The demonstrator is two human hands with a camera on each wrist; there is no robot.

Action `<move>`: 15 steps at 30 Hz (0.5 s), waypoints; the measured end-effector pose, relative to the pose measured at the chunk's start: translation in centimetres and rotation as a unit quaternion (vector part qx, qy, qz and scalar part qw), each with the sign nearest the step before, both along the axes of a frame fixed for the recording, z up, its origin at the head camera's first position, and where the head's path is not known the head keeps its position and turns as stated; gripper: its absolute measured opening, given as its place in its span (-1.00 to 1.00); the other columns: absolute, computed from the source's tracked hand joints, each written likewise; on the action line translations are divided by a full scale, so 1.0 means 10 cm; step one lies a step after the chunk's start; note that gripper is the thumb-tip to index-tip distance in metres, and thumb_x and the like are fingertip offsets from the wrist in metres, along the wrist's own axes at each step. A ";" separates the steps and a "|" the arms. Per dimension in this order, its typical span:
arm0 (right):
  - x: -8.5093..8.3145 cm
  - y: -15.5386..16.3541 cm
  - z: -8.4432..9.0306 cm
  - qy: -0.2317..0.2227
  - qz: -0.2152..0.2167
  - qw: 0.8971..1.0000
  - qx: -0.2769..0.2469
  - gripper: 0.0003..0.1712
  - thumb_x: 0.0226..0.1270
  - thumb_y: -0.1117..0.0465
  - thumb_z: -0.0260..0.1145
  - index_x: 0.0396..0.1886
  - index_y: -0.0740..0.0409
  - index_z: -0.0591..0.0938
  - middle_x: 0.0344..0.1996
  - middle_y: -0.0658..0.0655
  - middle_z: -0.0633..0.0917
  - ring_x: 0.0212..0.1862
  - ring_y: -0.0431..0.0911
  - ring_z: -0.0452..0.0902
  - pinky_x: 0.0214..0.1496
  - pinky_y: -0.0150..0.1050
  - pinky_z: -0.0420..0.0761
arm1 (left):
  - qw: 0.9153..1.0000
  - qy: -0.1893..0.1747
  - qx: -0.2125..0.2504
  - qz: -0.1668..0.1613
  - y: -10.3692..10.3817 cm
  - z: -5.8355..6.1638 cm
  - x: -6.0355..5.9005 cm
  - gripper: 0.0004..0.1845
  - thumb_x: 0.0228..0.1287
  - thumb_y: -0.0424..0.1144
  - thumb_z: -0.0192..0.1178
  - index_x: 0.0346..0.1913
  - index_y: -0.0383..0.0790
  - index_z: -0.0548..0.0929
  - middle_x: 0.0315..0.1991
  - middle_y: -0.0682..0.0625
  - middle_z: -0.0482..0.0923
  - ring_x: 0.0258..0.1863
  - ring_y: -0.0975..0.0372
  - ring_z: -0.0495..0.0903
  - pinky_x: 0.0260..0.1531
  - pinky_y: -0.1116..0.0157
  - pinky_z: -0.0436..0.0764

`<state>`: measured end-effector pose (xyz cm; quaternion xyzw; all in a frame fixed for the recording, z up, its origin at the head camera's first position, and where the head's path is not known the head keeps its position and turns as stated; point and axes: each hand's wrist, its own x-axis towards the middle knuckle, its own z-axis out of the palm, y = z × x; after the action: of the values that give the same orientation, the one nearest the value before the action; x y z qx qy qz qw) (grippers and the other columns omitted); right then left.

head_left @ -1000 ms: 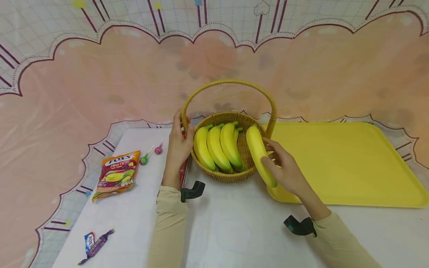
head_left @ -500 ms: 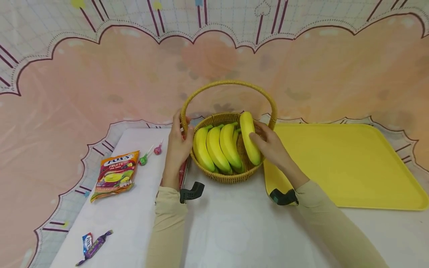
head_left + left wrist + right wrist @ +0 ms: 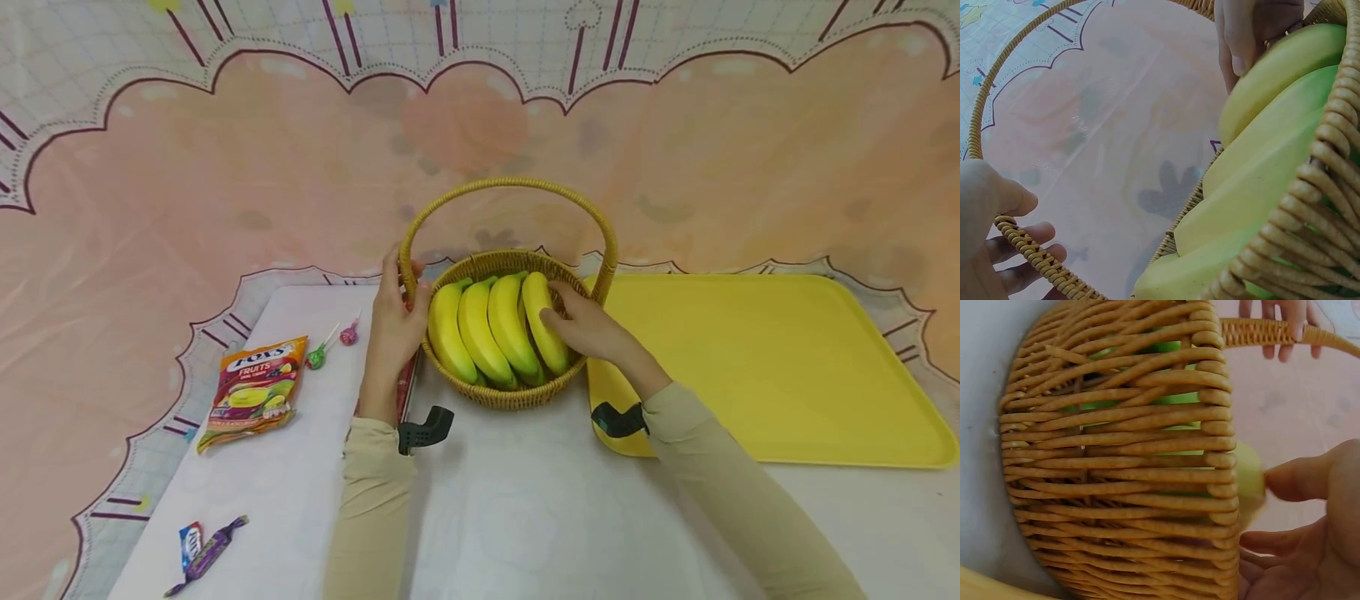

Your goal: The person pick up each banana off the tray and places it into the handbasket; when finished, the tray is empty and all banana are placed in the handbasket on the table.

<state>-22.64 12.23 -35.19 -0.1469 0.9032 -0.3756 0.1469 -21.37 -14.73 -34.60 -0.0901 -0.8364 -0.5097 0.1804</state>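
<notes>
Head view: banana (image 3: 543,333) under right hand (image 3: 588,329)

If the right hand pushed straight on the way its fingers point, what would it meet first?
The right hand points left across the basket and already holds the rightmost banana; beyond it, probably the neighbouring banana, which looks to lie right beside it.

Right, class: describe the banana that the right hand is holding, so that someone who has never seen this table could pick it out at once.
Find the wicker basket with the tall hoop handle, just left of the yellow tray. Four bananas lie side by side in it. The one you want is the banana nearest the tray, the only one with the right hand gripping it.
</notes>
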 end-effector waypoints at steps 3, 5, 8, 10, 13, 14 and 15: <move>-0.05 -0.05 -0.01 0.002 0.010 0.999 0.034 -0.25 0.47 -0.05 -0.09 0.48 0.23 -0.01 0.20 0.33 0.46 0.14 0.12 0.47 0.11 0.01 0.49 | 1.000 0.005 0.000 -0.001 0.00 0.01 0.00 -0.44 0.39 -0.30 -0.01 0.39 -0.03 0.12 0.07 -0.17 0.43 0.07 0.01 0.45 0.12 0.02 0.51; -0.07 -0.08 -0.02 0.010 0.016 0.998 0.053 -0.24 0.47 -0.05 -0.07 0.47 0.27 -0.01 0.21 0.35 0.47 0.16 0.14 0.47 0.15 0.02 0.48 | 1.000 0.009 0.003 -0.002 0.00 0.01 0.00 -0.44 0.39 -0.29 -0.01 0.39 -0.03 0.11 0.07 -0.17 0.43 0.07 0.01 0.45 0.11 0.01 0.51; -0.08 -0.11 -0.03 0.019 0.015 0.997 0.070 -0.22 0.46 -0.06 -0.05 0.47 0.27 -0.01 0.18 0.34 0.50 0.13 0.13 0.49 0.15 0.01 0.48 | 1.000 0.010 0.008 -0.006 -0.01 0.00 0.00 -0.44 0.39 -0.27 -0.01 0.40 -0.02 0.11 0.08 -0.19 0.43 0.09 -0.02 0.45 0.11 0.00 0.51; -0.07 -0.12 -0.03 0.030 0.007 0.997 0.070 -0.23 0.46 -0.06 -0.04 0.47 0.26 0.00 0.22 0.33 0.46 0.16 0.14 0.47 0.18 0.03 0.47 | 1.000 0.009 0.008 -0.008 -0.01 0.00 -0.01 -0.43 0.39 -0.26 0.00 0.40 -0.01 0.11 0.08 -0.19 0.42 0.10 -0.03 0.45 0.12 0.00 0.50; -0.03 -0.10 -0.05 0.050 -0.005 0.998 0.041 -0.25 0.45 -0.06 -0.02 0.46 0.23 0.04 0.27 0.31 0.39 0.18 0.14 0.42 0.19 0.05 0.45 | 1.000 0.010 0.002 -0.014 -0.03 -0.01 -0.02 -0.40 0.40 -0.24 0.00 0.43 0.02 0.08 0.11 -0.19 0.40 0.15 -0.02 0.43 0.17 0.00 0.48; -0.01 -0.08 -0.06 0.061 -0.006 0.998 0.027 -0.25 0.45 -0.06 -0.01 0.46 0.22 0.05 0.31 0.30 0.34 0.21 0.13 0.39 0.21 0.05 0.44 | 1.000 0.009 -0.001 -0.015 -0.04 -0.01 -0.02 -0.39 0.40 -0.24 0.00 0.44 0.04 0.07 0.13 -0.18 0.40 0.17 -0.01 0.42 0.18 0.00 0.47; 0.01 -0.06 -0.08 0.072 -0.008 0.997 0.006 -0.27 0.45 -0.05 0.00 0.46 0.20 0.07 0.33 0.30 0.30 0.23 0.14 0.36 0.23 0.06 0.43 | 1.000 0.007 -0.006 -0.014 -0.05 -0.02 -0.03 -0.37 0.40 -0.23 0.01 0.45 0.07 0.04 0.15 -0.17 0.39 0.18 0.01 0.42 0.19 0.01 0.46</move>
<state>-22.55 11.65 -35.95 -0.1658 0.9149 -0.3594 0.0797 -21.64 -15.24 -34.77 -0.1064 -0.8369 -0.5063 0.1788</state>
